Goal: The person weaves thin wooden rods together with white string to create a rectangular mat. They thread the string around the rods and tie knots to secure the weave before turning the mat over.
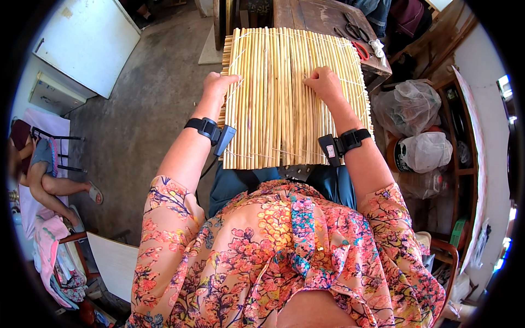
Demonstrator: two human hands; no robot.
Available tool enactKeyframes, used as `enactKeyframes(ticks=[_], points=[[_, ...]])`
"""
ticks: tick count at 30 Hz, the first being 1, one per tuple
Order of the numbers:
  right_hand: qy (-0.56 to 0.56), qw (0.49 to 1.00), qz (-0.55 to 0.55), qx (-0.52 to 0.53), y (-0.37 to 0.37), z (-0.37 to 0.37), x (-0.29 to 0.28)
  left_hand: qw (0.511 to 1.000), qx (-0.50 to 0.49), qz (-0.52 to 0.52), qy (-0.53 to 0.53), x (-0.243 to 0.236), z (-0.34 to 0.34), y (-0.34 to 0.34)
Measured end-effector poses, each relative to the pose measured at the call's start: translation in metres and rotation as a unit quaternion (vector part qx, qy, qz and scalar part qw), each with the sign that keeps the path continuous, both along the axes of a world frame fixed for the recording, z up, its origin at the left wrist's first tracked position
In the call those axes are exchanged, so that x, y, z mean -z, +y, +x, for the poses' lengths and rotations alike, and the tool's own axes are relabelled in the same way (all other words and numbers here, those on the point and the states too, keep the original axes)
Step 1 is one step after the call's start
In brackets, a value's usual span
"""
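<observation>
- Pale-yellow rectangular mat of thin round reeds, bound with white string (268, 109), lies at the centre, its far part on a dark brown wooden table (309, 15) and its near edge above the person's blue trousers (235, 186).
- At far left, a seated person (49, 186) in grey slippers rests well apart from the mat.
- The left hand (220, 85) is at the mat's left edge, thumb stretched over the outer reeds, other fingers curled; whether they pinch the edge from below cannot be told.
- The right hand (325, 82) touches the mat's upper surface right of its middle, fingers bent, thumb and forefinger close together; what they pinch, if anything, cannot be told.
- Beyond the mat's far right corner, red-handled scissors (361, 51) lie on the table.
- Farther right, clear crumpled plastic bags (407, 106) sit beside a brown wooden shelf (467, 172).
</observation>
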State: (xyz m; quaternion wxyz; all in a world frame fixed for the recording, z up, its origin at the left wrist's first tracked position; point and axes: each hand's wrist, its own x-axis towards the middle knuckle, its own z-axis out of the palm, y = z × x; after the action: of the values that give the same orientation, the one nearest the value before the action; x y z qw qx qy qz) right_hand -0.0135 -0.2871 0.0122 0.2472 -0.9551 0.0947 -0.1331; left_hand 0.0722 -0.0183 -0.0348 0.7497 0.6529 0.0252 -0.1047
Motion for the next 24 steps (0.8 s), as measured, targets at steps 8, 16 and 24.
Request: enactKeyframes(ticks=[8, 16, 24], points=[[0.001, 1.0, 0.003, -0.002, 0.001, 0.001, 0.001, 0.999, -0.006, 0.05, -0.014, 0.005, 0.008, 0.0], [-0.006, 1.0, 0.002, -0.002, 0.002, -0.003, 0.0, 0.996, 0.005, 0.076, -0.044, -0.013, -0.004, -0.006], [0.007, 1.0, 0.006, -0.004, 0.001, -0.001, 0.001, 0.993, -0.028, 0.107, -0.035, -0.005, 0.004, -0.01]])
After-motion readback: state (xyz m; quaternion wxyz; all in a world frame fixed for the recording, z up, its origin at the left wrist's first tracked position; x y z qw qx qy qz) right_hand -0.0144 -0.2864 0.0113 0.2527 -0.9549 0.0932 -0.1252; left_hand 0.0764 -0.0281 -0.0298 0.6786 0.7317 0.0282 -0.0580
